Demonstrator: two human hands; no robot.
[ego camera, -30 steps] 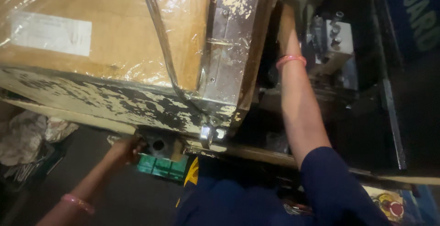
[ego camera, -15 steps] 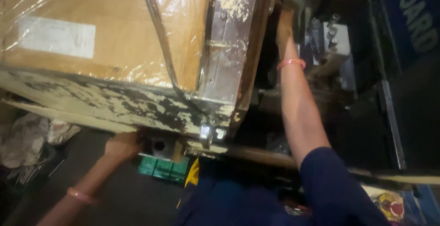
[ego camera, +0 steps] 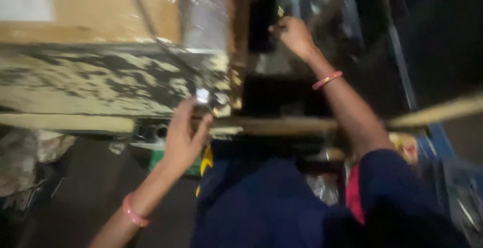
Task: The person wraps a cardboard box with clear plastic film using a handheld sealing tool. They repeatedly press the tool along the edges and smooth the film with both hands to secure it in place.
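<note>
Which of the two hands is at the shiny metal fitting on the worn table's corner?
The left hand: it reaches up to the metal fitting at the table edge. The right hand is raised farther back, by dark equipment.

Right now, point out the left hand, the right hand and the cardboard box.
left hand (ego camera: 183, 140), head view, on the palm's back.
right hand (ego camera: 294, 34), head view, on the knuckles.
cardboard box (ego camera: 90, 11), head view, on its wrapped brown face.
</note>
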